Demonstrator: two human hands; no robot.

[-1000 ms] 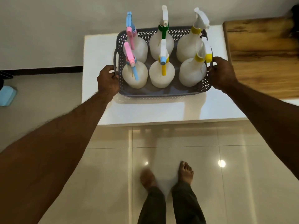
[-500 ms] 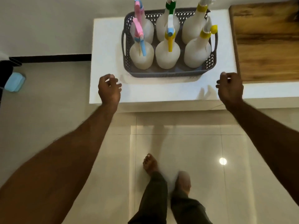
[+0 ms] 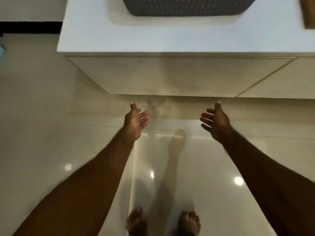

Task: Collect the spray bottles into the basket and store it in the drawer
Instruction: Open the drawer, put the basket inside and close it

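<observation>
Basket: dark grey lattice basket [image 3: 184, 7] sits on the white counter [image 3: 102, 36] at the far edge of my view; I only get its near wall, the upper part is cut off.
Spray bottles: out of frame, can't see them from here.
Drawer: pale flat front [image 3: 170, 77] right under the counter lip, closed, no handle that I can make out.
Left hand: my left hand [image 3: 136, 120] is out in front of me, palm turned inward and up, fingers spread and loose, thumb pointing at the drawer front. Nothing in it.
Right hand: my right hand [image 3: 215, 122] mirrors it on the right, palm facing inward, fingers fanned, empty as well.
Gap: both hands hang low, just short of the drawer's lower edge, not touching it, and well apart from the basket above.
Floor: glossy cream tiles [image 3: 51, 133] with bright light spots and a soft reflection of my arms.
Feet: my bare feet [image 3: 190, 222] at the near edge, side by side, slightly blurred.
Far right: a sliver of wooden board [image 3: 309, 12] on the counter.
</observation>
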